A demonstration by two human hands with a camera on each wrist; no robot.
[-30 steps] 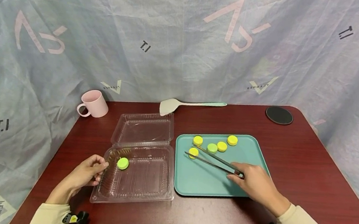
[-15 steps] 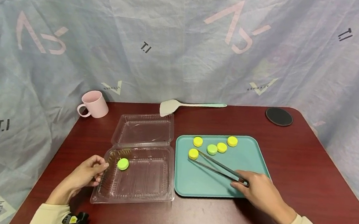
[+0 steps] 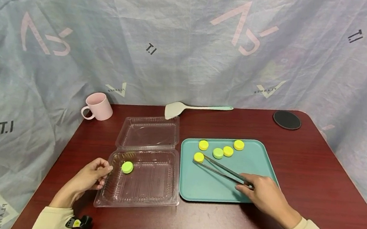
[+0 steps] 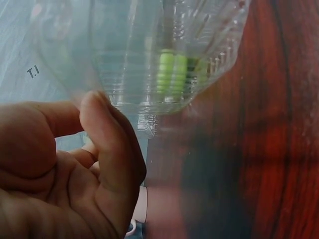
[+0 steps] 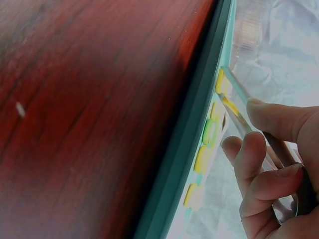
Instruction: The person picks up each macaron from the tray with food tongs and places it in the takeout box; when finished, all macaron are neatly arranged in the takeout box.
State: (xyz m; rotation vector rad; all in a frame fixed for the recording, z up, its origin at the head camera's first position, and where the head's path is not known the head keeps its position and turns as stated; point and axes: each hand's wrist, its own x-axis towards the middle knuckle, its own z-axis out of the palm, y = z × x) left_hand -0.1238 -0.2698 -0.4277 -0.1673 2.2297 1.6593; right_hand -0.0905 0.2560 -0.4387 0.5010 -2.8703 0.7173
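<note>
My left hand (image 3: 89, 175) pinches the left rim of a clear plastic clamshell box (image 3: 147, 197), thumb uppermost in the left wrist view. Its lid lies folded back behind it, and a green macaron (image 3: 127, 167) sits inside near the left wall. My right hand (image 3: 266, 194) holds metal tongs (image 3: 222, 172) near their joined end. The tong tips lie on either side of a yellow macaron (image 3: 199, 157) on the teal tray (image 3: 209, 189). Behind it on the tray are another green macaron (image 3: 218, 153) and several yellow ones (image 3: 239, 145).
A pink mug (image 3: 99, 107) stands at the back left. A white spatula (image 3: 184, 109) lies along the back, its blade by the box lid. At the back right is a black round coaster (image 3: 287, 120). Printed cloth (image 3: 185, 35) hangs behind the dark red table (image 3: 211, 227).
My right hand has drawn back toward the near right with the tongs, and their tips have come to either side of the near yellow macaron. My left hand stays at the box rim.
</note>
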